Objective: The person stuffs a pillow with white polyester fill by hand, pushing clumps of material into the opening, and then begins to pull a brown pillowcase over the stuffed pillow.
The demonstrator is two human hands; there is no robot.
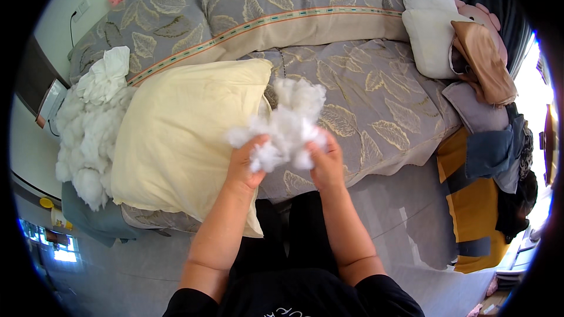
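Step in hand, judging by the pose: teasing apart white fluff [285, 135], both hands at it, middle of the view, held up in front of the person over the front of the sofa [382, 91]. Left hand [247, 161]: grip clamped on the fluff's left side, thumb up. Right hand [327, 161]: grip clamped on its right side, thumb toward the middle. Fluff is blurred, so can't tell if it's one clump or two pieces just touching; upper lobe sticks out away from the person, and whether that part rests on anything can't be told. Cushion [182, 135], pale yellow, lies on the sofa just left of the hands, looks puffed up, near corner hanging past the sofa's front edge; fluff overlaps its right edge in view, can't see whether there's a gap in the cloth there. Big pile [88, 141] of the same white stuff sits beyond the cushion at far left, white cloth [108, 76] on top. Next move calls for, my guess, a light even pull with both hands, pinching enough to hold the strands without squashing them, loose ends kept together so no tufts drop
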